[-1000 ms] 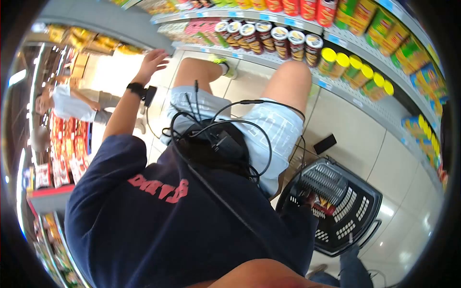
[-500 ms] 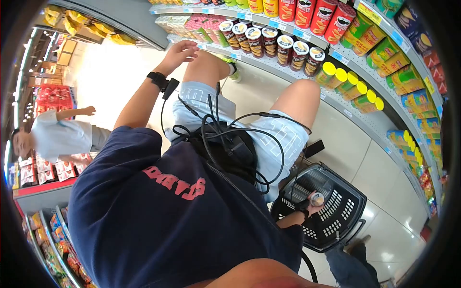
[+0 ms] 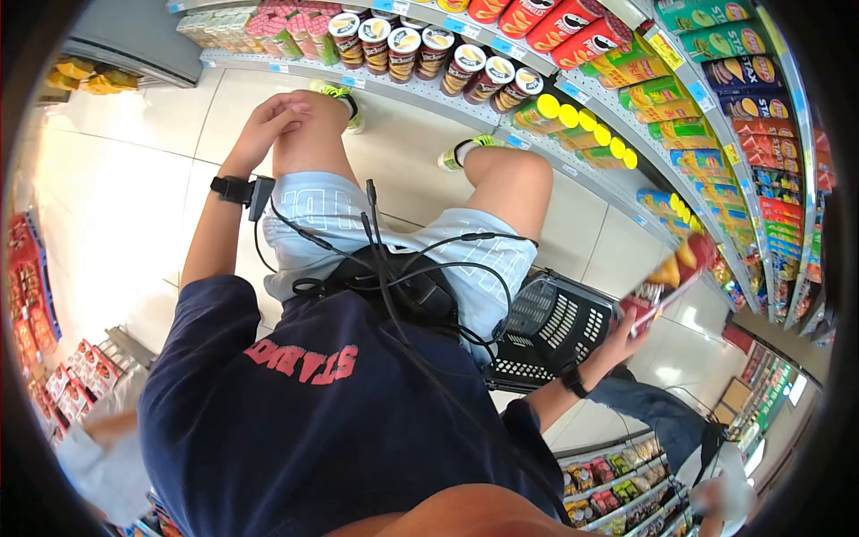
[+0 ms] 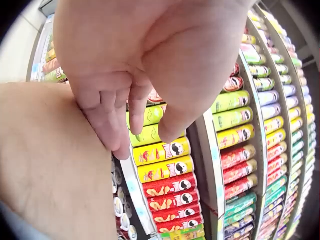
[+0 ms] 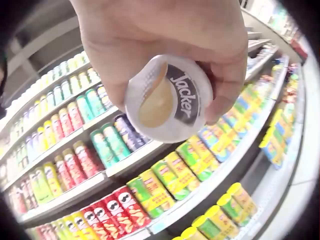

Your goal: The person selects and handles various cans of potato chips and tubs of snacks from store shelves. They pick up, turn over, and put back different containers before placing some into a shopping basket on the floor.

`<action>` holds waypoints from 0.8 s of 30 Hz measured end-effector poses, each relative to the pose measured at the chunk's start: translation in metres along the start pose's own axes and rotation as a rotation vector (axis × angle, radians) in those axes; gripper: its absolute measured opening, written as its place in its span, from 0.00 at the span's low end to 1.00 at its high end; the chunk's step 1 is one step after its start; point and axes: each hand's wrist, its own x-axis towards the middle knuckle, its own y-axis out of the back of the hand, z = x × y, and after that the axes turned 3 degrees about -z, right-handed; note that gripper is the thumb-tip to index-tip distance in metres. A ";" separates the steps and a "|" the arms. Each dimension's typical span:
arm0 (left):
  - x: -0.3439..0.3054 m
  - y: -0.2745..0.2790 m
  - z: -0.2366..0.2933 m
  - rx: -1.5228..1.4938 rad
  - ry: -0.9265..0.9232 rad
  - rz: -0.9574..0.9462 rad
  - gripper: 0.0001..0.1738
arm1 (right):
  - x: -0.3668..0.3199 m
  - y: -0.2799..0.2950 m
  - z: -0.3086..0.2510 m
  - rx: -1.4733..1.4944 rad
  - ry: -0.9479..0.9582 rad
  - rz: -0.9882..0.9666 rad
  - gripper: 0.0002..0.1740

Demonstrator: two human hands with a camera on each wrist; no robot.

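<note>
A dark red can with pictures of chips is gripped near its lower end by my right hand, held out above and beside the basket. In the right wrist view its white lid reads "Jacker", and my right hand has its fingers and thumb around the rim. My left hand rests at my left knee, fingers loosely bent and holding nothing. Up close in the left wrist view, the left hand touches the bare leg with its fingertips.
A black basket stands on the floor at my right. Shelves of canned chips curve around the front and right; similar Jacker cans line the lower shelf. Loose cables lie over my lap. Another person's legs are behind the basket.
My right hand has come up out of the basket with the can. The left hand has lowered onto the knee. The view has turned toward the right-hand shelves.
</note>
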 end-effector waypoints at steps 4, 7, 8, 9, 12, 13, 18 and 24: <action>-0.010 0.010 -0.015 -0.132 -0.048 -0.047 0.18 | 0.020 -0.089 -0.085 0.117 0.353 -0.459 0.33; -0.016 0.006 -0.018 -0.133 -0.123 -0.082 0.18 | 0.029 -0.178 -0.123 0.133 0.382 -0.745 0.32; -0.018 0.004 -0.017 -0.125 -0.137 -0.055 0.17 | 0.025 -0.207 -0.138 0.084 0.368 -0.824 0.32; -0.020 0.003 -0.018 -0.117 -0.148 -0.029 0.17 | 0.019 -0.237 -0.153 0.032 0.349 -0.902 0.31; -0.021 0.004 -0.030 -0.099 -0.179 0.012 0.17 | 0.015 -0.325 -0.156 -0.217 0.330 -1.029 0.33; -0.022 0.005 -0.032 -0.110 -0.181 0.025 0.17 | 0.007 -0.349 -0.160 -0.253 0.246 -1.086 0.35; -0.031 0.009 -0.034 -0.182 -0.156 0.040 0.16 | -0.011 -0.439 -0.136 -0.613 0.254 -1.166 0.44; -0.023 0.012 -0.028 -0.270 -0.125 0.025 0.18 | -0.040 -0.501 -0.101 -0.889 0.535 -1.039 0.51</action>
